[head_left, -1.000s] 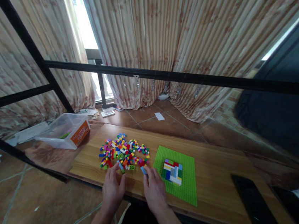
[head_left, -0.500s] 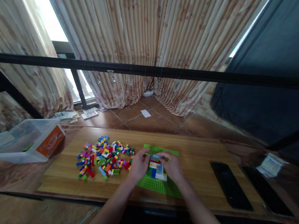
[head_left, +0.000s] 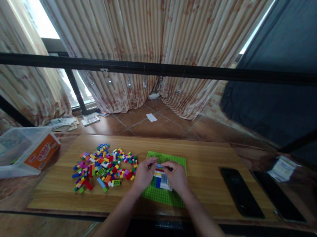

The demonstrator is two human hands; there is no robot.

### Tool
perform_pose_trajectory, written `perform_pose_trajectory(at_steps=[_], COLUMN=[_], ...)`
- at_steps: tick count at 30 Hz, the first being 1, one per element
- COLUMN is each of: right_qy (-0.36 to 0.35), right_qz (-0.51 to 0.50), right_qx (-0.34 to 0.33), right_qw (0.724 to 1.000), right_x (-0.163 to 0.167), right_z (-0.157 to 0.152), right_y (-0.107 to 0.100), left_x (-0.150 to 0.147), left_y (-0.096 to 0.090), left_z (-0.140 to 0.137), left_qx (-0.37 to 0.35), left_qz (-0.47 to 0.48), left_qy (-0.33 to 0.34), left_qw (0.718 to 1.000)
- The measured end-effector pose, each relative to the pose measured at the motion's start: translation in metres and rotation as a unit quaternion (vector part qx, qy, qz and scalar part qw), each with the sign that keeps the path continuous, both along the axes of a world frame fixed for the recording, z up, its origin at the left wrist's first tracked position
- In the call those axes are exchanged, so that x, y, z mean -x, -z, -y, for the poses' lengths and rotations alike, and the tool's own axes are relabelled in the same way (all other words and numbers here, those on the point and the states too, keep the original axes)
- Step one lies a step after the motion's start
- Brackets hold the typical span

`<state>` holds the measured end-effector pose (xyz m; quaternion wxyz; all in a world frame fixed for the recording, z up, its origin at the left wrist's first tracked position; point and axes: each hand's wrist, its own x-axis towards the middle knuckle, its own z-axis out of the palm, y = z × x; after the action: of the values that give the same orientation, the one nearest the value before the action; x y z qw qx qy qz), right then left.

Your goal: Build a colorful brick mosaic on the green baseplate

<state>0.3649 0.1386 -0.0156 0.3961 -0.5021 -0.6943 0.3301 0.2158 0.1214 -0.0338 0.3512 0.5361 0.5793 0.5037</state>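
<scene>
A green studded baseplate (head_left: 164, 199) lies on the wooden board, with toy bricks (head_left: 163, 183) in white, blue, yellow, red and grey built up on its middle. Over the back of this build my two hands nearly meet. My right hand (head_left: 178, 177) pinches a small light blue brick (head_left: 159, 166) with thumb and fingertips. From the other side, my left hand (head_left: 144, 174) has its thumb and fingers pinched beside that brick; what they hold, if anything, is too small to make out. Loose bricks (head_left: 105, 165) of many colours are spread left of the baseplate.
A clear plastic box (head_left: 15, 156) with an orange label stands at the left. Two dark phone-like slabs (head_left: 241, 193) lie at the right, near a white printed packet (head_left: 283, 168). A black metal rail (head_left: 163, 69) crosses behind the wooden board (head_left: 211, 154).
My hands have come closer together, the light blue brick moving left with my right hand towards my left fingertips. The whole view has shifted slightly.
</scene>
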Motion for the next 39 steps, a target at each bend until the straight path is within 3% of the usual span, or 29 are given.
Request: perform_pose_trajectory(at_steps=[12,27,34,39], right_qy=[0.01,-0.009,0.022,0.13], right_qz=[-0.125,-0.094,-0.077,0.056], right_qx=[0.064,0.102,0.072,-0.036], right_qw=[0.99,0.99,0.994,0.989], right_x=[-0.002,-0.004,-0.006,-0.018], right_z=[-0.002,-0.014,-0.005,0.034], right_y=[0.018,0.011,0.008,0.009], left_x=[0.001,0.002,0.0,0.0], left_y=[0.002,-0.001,0.001,0.006], left_z=[-0.005,-0.007,-0.007,-0.003], left_qx=[0.018,0.042,0.029,0.011], left_qz=[0.085,0.062,0.056,0.046], left_qy=[0.015,0.013,0.012,-0.001], left_qw=[0.996,0.997,0.998,0.999])
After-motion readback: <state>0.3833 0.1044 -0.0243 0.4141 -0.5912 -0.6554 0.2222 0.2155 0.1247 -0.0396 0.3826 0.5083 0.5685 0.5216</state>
